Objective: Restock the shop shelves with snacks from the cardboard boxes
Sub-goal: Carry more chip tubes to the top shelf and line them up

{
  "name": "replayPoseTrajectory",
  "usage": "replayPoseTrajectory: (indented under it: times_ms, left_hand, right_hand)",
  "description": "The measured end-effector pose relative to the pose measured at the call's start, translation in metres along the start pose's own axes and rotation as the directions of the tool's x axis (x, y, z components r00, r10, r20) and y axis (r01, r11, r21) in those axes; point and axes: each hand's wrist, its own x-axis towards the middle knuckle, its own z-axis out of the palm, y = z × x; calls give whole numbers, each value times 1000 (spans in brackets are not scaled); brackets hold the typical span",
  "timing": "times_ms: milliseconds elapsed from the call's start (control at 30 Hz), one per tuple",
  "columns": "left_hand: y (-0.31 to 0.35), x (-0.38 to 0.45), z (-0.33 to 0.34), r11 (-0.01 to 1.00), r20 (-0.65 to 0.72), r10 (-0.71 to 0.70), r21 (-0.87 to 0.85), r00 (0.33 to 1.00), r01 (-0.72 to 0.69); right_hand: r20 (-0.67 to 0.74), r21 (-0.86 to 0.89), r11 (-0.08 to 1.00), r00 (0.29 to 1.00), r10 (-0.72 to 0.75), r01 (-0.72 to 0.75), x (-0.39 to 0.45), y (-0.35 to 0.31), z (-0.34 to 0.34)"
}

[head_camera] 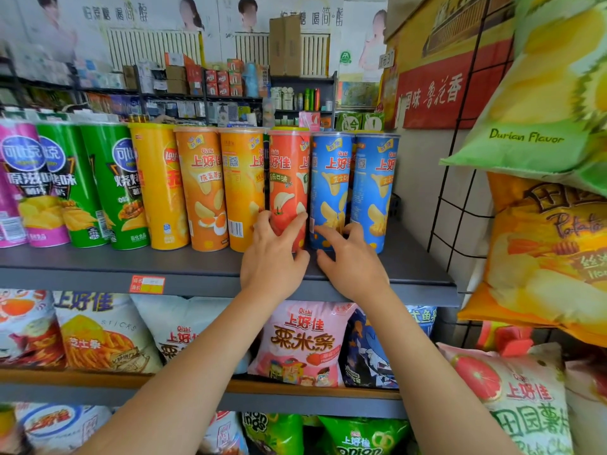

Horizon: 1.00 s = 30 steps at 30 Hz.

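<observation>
The left hand (pixel 274 257) curls round the foot of the red chip can (pixel 289 188), near the shelf (pixel 197 274) lip, and the right hand (pixel 351 261) touches the blue can (pixel 330 188) beside it with loosely spread fingers. A sideways nudge could topple the tightly packed row, though bare shelf lies right of the red can, beyond the far blue can (pixel 374 192).

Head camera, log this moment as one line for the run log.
left hand: grips red chip can | right hand: fingers on blue chip can | cans upright on grey shelf
</observation>
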Motion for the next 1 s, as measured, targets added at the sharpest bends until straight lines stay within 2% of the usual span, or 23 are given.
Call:
replayPoseTrajectory:
  times_ms: [133, 267, 400, 433, 500, 567, 633, 700, 800, 867, 1000]
  left_hand:
    - [0, 2, 1, 999, 45, -15, 33, 999, 14]
    - [-1, 2, 4, 999, 29, -16, 31, 999, 15]
    - [-2, 4, 6, 999, 19, -18, 26, 1000, 18]
    - [-3, 4, 7, 999, 23, -20, 26, 1000, 19]
    - [-4, 5, 8, 1000, 28, -25, 18, 999, 25]
    - [-4, 4, 7, 1000, 31, -30, 8, 999, 29]
    - [-4, 4, 6, 999, 45, -36, 11, 998, 36]
    - [-2, 4, 4, 999, 64, -43, 22, 997, 41]
    - [-1, 4, 2, 998, 87, -55, 46, 995, 51]
    - [-1, 5, 2, 997, 96, -61, 57, 993, 55]
    - [-1, 6, 2, 995, 127, -75, 81, 989, 64]
  right_hand:
    - [42, -13, 1000, 999, 7, -6, 2, -1, -1]
    - [90, -55, 998, 995, 32, -27, 3, -5, -1]
    - [55, -32, 999, 998, 22, -20, -2, -8, -2]
    - [9, 16, 1000, 1000, -3, 2, -3, -8, -2]
    - [-169, 195, 980, 986, -14, 47, -5, -6, -2]
    - [-376, 368, 930, 913, 160, -11, -4, -1, -10]
    - [-470, 436, 887, 802, 368, -152, 0, 6, -23]
    - [-437, 421, 864, 772, 462, -278, 5, 16, -30]
    - [-232, 384, 834, 833, 502, -396, 9, 25, -28]
    - [-141, 335, 842, 861, 488, -423, 11, 29, -26]
    - [-92, 302, 845, 869, 486, -441, 16, 29, -30]
